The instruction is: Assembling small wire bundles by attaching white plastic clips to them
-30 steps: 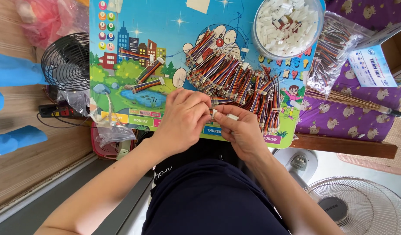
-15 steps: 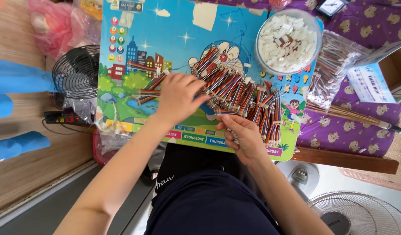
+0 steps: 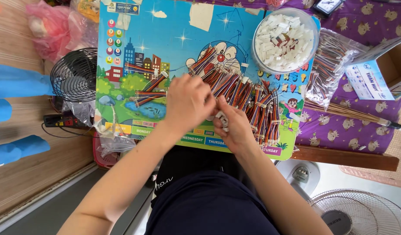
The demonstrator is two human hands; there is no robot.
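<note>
bare forearms, no sleeves; dark navy garment on lap.

My left hand (image 3: pixel 189 102) covers whatever its fingers pinch, and I can't tell how the small white piece (image 3: pixel 222 119) sits in my right hand (image 3: pixel 235 126). The floor fan (image 3: pixel 361 215) is cut off by the bottom edge.

Black fan grille (image 3: pixel 74 75) at left; pink bag (image 3: pixel 50 26) beyond it; white fan (image 3: pixel 361 215) lower right; cardboard box (image 3: pixel 385 72) on purple cloth (image 3: pixel 339 126).
</note>
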